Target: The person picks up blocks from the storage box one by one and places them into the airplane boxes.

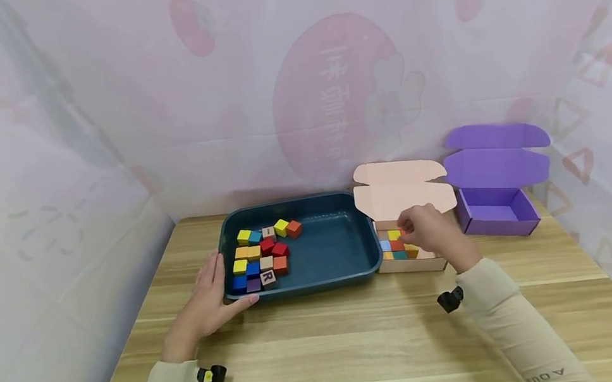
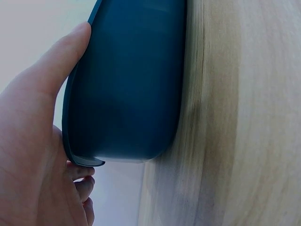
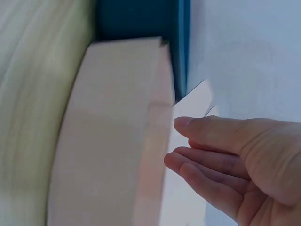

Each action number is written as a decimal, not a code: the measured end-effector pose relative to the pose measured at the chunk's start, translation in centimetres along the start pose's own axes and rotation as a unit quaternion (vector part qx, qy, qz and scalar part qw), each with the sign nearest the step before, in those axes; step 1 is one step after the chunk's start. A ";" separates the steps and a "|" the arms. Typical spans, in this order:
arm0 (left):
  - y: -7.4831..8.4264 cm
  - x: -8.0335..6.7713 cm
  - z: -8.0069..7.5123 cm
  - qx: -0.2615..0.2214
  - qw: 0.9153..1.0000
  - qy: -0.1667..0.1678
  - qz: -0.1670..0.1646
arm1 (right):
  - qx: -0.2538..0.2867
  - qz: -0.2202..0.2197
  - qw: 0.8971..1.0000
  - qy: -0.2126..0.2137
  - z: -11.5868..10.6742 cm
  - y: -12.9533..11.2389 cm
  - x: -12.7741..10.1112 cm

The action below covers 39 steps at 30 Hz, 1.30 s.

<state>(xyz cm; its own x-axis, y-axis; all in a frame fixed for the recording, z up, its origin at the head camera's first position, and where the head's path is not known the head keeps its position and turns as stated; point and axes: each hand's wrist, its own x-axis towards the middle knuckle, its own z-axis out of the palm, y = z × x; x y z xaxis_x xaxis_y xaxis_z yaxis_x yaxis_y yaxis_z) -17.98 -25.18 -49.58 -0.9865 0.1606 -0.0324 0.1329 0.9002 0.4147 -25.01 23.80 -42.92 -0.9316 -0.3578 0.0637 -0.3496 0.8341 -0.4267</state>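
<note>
Steadying the blue tray (image 1: 349, 262) with my left hand (image 1: 210, 298), fingers straight against its rim, my right hand (image 1: 431, 233) hovers over the pink box (image 1: 412, 264), fingers loosely curled among its cubes (image 1: 395, 245).

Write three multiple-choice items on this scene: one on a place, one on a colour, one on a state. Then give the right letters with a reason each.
1. Where does the left hand rest?
A. in the purple box
B. at the left rim of the blue tray
C. flat on the table's far edge

2. What colour is the empty open box at the right?
A. purple
B. green
C. black

3. In what state is the pink box under the right hand?
A. taped shut
B. crushed flat
C. lid open, with blocks inside

Key: 1 B, the fingers lie against the blue tray rim; 2 A, its walls and lid are purple; 3 C, the flap stands up and coloured blocks show inside.
</note>
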 end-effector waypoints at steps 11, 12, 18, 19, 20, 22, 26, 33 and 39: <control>-0.1 0.1 0.0 -0.009 1.000 0.001 0.004 | 0.011 -0.088 0.995 -0.053 0.7 -7.5 1.7; -0.1 0.1 0.0 -0.008 1.000 0.001 0.004 | 0.007 -0.091 0.994 -0.059 0.9 -8.1 1.9; 0.0 0.0 -0.1 0.002 1.000 0.001 0.000 | 0.011 -0.101 0.991 -0.088 3.1 -10.9 3.3; 0.0 0.0 -0.1 0.003 1.000 0.000 0.000 | 0.016 -0.104 0.990 -0.092 3.5 -11.3 3.6; 0.0 0.0 -0.1 0.003 1.000 0.000 -0.001 | 0.023 -0.106 0.990 -0.093 4.1 -11.7 3.9; 0.0 0.0 -0.1 0.003 1.000 -0.001 -0.001 | 0.037 -0.110 0.988 -0.098 5.0 -12.4 4.4; 0.1 0.0 -0.1 0.000 1.000 -0.001 0.002 | 0.069 -0.113 0.985 -0.108 7.1 -13.4 5.5; 0.0 0.1 0.1 0.000 1.000 0.003 0.001 | 0.085 -0.091 0.987 -0.099 10.8 -14.9 7.1; 0.0 0.0 0.1 0.002 1.000 0.002 -0.002 | 0.079 -0.052 0.992 -0.077 13.1 -15.8 8.1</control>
<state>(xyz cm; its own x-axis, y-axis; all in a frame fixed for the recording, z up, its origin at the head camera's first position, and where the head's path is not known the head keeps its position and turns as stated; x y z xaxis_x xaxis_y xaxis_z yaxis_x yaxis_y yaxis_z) -18.01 -25.16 -49.74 -0.9873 0.1556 -0.0306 0.1296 0.9027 0.4102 -25.76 2.17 -47.50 -0.8604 -0.5092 -0.0193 -0.4118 0.7172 -0.5622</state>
